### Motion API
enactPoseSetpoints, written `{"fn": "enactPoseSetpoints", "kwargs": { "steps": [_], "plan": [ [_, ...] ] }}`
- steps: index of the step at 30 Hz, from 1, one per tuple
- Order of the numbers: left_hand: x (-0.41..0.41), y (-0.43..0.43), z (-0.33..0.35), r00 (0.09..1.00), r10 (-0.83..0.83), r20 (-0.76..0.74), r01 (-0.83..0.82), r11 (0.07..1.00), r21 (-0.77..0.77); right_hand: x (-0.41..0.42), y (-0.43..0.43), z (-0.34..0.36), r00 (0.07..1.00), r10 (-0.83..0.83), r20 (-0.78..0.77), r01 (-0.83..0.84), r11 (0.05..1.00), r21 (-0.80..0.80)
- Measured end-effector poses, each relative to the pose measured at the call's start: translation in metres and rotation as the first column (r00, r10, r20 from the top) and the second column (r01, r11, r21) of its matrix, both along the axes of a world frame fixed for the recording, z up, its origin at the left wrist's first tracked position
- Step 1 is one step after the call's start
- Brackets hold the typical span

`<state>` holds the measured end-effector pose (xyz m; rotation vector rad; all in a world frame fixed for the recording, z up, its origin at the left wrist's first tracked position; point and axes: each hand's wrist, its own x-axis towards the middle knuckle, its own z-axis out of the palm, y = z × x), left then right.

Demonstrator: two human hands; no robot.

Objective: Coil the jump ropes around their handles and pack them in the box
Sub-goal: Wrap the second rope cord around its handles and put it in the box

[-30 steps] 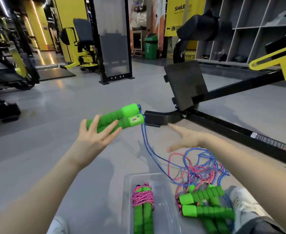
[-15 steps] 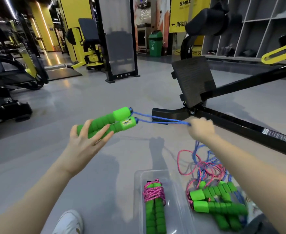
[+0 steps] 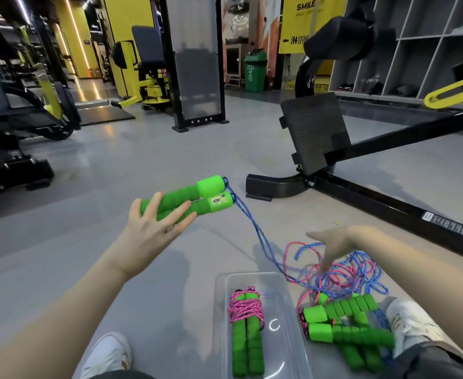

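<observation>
My left hand grasps the green handles at mid-frame, fingers laid across them. Their blue rope trails down right into the tangle. My right hand hovers over that, fingers loose, gripping nothing. One coiled rope lies in the clear box, bottom centre.

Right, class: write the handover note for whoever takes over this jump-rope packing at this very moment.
Left hand holds the paired green handles in the air. Their blue rope trails uncoiled into the floor tangle.
Right hand is open, over the tangle.
Done: one pink-rope bundle lies in the clear box.
Left: coil the blue rope round the held handles and box it. Then untangle, coil and pack the loose handles beside the box.
</observation>
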<state>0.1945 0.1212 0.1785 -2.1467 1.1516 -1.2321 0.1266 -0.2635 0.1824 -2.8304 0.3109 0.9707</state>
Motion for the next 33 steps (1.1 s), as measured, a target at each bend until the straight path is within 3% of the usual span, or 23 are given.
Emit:
{"fn": "enactPoseSetpoints", "kwargs": {
  "steps": [3,6,13,16,18,21,23,27,33],
  "plan": [
    [-0.003,-0.02,-0.002,0.998,-0.059,-0.019,0.06,0.998,0.031,0.007,0.008,0.005,0.938,-0.207,0.279,0.064,0.892,0.448],
    [-0.005,-0.036,-0.004,0.994,-0.106,-0.024,0.106,0.994,0.034,0.008,0.026,0.012,0.86,-0.383,0.336,0.0,0.66,0.752],
    [-0.014,-0.074,0.003,0.984,-0.176,-0.021,0.168,0.965,-0.201,0.021,0.064,0.01,0.835,-0.512,0.202,-0.088,0.238,0.967],
    [-0.018,-0.083,0.005,0.984,-0.177,-0.026,0.163,0.948,-0.273,0.02,0.082,0.009,0.719,-0.676,0.162,-0.114,0.115,0.987],
    [-0.02,-0.086,0.005,0.985,-0.172,-0.023,0.159,0.947,-0.279,0.017,0.094,0.006,0.602,-0.761,0.243,-0.143,0.197,0.97],
    [-0.021,-0.086,0.003,0.991,-0.137,-0.006,0.13,0.957,-0.258,0.011,0.103,-0.001,0.543,-0.697,0.468,-0.143,0.472,0.87],
    [-0.018,-0.082,0.0,0.995,-0.103,0.005,0.101,0.966,-0.236,0.007,0.105,-0.003,0.584,-0.59,0.557,-0.154,0.594,0.79],
    [-0.012,-0.069,-0.003,0.999,-0.053,0.006,0.053,0.982,-0.183,0.004,0.104,-0.002,0.711,-0.366,0.6,-0.185,0.726,0.662],
    [-0.009,-0.052,-0.008,0.999,-0.019,-0.035,0.018,1.0,-0.008,0.0,0.09,0.027,0.872,-0.191,0.45,-0.168,0.746,0.644]
  ]
}}
